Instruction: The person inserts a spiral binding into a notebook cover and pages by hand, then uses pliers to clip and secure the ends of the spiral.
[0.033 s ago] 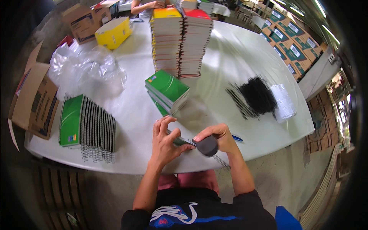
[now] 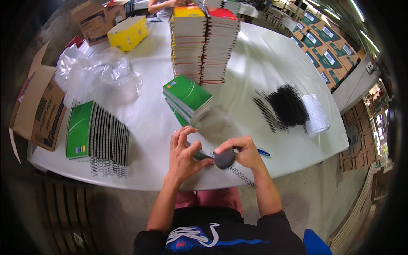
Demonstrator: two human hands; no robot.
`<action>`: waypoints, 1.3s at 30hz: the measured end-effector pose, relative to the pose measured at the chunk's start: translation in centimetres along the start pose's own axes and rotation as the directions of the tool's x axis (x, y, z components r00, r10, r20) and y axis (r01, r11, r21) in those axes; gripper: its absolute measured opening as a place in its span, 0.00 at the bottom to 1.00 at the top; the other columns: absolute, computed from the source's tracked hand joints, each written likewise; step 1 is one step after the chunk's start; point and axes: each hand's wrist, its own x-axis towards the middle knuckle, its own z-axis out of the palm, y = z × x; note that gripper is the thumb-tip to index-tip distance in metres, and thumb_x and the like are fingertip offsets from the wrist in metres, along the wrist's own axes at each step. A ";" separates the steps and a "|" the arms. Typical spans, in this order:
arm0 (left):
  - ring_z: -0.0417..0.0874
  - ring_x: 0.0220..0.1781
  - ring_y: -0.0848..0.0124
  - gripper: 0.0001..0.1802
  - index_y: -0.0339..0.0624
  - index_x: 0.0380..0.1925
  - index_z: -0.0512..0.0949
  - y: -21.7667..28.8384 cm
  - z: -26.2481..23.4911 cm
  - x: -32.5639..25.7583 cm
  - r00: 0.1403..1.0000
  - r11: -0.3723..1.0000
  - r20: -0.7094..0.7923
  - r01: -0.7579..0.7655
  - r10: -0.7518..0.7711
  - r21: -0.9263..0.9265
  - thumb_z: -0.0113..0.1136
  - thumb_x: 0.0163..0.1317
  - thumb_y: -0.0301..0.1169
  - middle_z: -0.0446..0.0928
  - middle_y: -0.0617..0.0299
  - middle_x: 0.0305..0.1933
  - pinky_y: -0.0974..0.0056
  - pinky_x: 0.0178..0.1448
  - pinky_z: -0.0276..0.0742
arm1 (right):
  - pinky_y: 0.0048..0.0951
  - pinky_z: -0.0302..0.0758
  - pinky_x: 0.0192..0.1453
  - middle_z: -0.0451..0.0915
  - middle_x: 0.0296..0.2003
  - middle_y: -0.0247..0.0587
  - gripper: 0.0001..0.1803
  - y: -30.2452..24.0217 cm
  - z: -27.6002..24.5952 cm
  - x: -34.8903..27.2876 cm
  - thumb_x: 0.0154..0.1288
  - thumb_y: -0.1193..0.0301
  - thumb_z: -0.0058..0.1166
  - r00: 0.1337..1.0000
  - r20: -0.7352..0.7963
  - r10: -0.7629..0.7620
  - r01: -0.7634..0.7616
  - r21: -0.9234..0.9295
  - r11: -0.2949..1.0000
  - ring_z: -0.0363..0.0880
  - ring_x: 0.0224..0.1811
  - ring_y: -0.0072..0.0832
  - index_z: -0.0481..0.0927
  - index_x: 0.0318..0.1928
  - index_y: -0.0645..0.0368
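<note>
My left hand point(image 2: 182, 156) is closed on the edge of a notebook point(image 2: 199, 154) near the front of the table; its palm hides most of that notebook. In my right hand point(image 2: 245, 152) is a dark grey round disc point(image 2: 224, 159), held up against the notebook's edge. A thin dark spiral binding coil point(image 2: 242, 177) runs along that edge and sticks out past the disc toward the lower right. Just beyond my hands lies a small stack of green notebooks point(image 2: 187, 95) without coils showing.
Coil-bound green notebooks point(image 2: 80, 129) stand at left. Tall notebook stacks point(image 2: 187, 46) rise at the back. Black coils point(image 2: 287, 108) lie at right beside a white wrapped bundle point(image 2: 315, 114); a blue pen point(image 2: 263, 152) is near my right hand. Plastic wrap point(image 2: 97, 74) and an open carton point(image 2: 44, 112) occupy the left.
The disc in my right hand has shifted slightly left and up and shows at a different tilt. My left hand keeps its hold on the notebook.
</note>
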 end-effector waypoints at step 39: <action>0.56 0.65 0.56 0.13 0.56 0.34 0.79 1.9 1.1 -1.3 0.996 0.966 -0.031 0.085 -0.080 0.243 0.68 0.45 0.33 0.69 0.68 0.52 0.39 0.65 0.43 | 0.32 0.68 0.41 0.78 0.28 0.34 0.11 -4.4 3.4 -0.3 0.44 0.73 0.68 0.957 -0.286 -0.056 -0.111 -0.535 0.838 0.75 0.35 0.30 0.80 0.30 0.56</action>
